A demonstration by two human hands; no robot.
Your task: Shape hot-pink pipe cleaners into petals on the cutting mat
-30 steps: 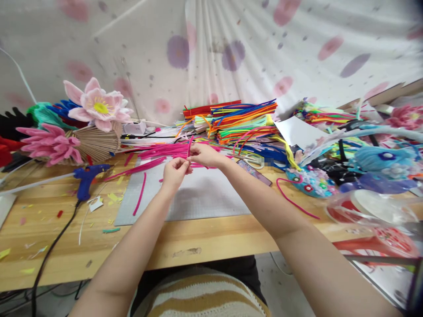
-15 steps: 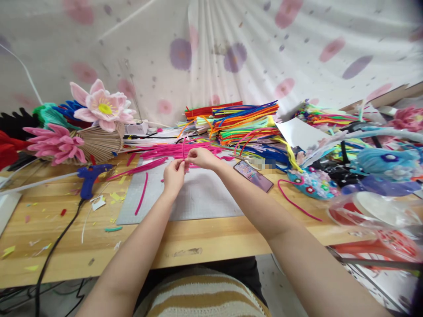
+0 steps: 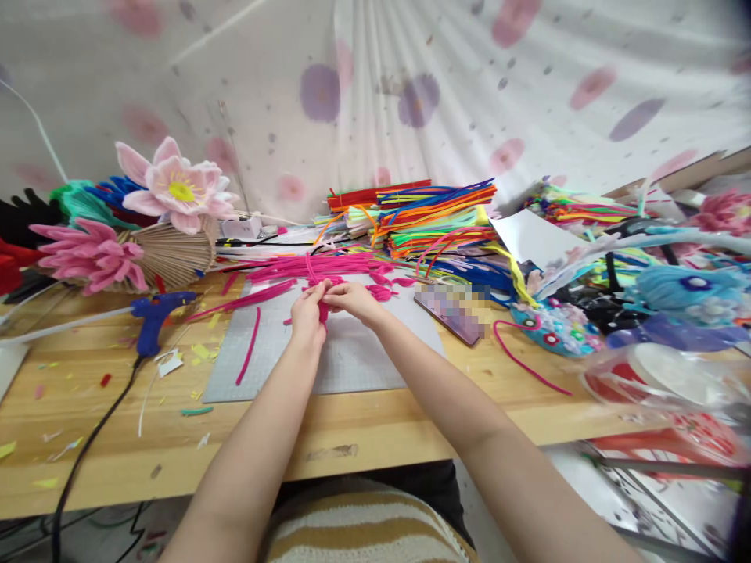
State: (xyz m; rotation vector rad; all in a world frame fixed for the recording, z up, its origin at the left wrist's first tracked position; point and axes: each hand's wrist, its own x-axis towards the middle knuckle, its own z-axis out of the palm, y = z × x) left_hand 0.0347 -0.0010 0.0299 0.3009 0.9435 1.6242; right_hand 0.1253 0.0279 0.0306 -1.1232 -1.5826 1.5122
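Observation:
Above a grey cutting mat (image 3: 375, 363), my left hand (image 3: 307, 317) is closed around a magenta pipe cleaner piece (image 3: 323, 313), part of which shows below the fingers. Thumb and fingertips of my right hand (image 3: 355, 302) pinch at the same piece from the right. Its exact shape is mostly hidden by the fingers. Just behind the hands lies a pile of magenta pipe cleaners (image 3: 273, 268). Several small looped magenta pieces (image 3: 381, 292) rest to the right of my right hand. One short magenta length (image 3: 249, 348) lies apart on the mat's left side.
A blue glue gun (image 3: 153, 320) with a black cord stands at left, near pipe cleaner flowers (image 3: 179, 190). A phone (image 3: 449, 317) lies right of the mat. Bundles of coloured pipe cleaners (image 3: 437, 215) are stacked behind. Decorated blue pieces (image 3: 557, 324) crowd the right.
Both hands have come slightly down and nearer. The left hand has turned, and magenta material now shows between the hands. Small looped pieces behind the right hand have come into view.

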